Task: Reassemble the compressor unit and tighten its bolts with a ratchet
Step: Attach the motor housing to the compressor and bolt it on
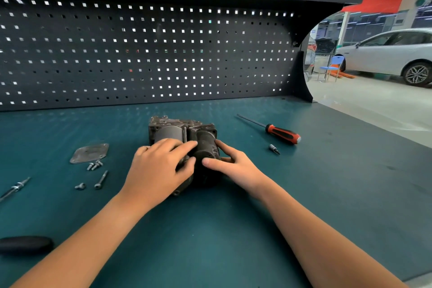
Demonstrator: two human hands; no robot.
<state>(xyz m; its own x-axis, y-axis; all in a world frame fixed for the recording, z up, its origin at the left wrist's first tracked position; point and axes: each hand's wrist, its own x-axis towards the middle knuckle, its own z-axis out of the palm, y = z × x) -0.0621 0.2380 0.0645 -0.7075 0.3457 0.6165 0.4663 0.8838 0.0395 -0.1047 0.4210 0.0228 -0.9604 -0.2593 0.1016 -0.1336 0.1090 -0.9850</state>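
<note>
The grey metal compressor unit (pixel 184 130) lies in the middle of the green bench. My left hand (pixel 159 168) lies over its near left side, fingers curled round the housing. My right hand (pixel 230 165) grips the dark cylinder (pixel 207 147) on its right, thumb on top and fingers along the side. A flat metal cover plate (pixel 90 153) lies to the left, with two short bolts (pixel 94 165) at its near edge. A long bolt (pixel 101 179) and another short bolt (pixel 80 186) lie nearer me. The ratchet's shaft (pixel 15 188) shows at the far left edge.
A red-and-black screwdriver (pixel 273 130) and a small socket bit (pixel 274 148) lie right of the unit. A black handle (pixel 25 244) rests at the near left. A pegboard (pixel 145 54) walls the back of the bench; the bench edge (pixel 374 128) runs along the right.
</note>
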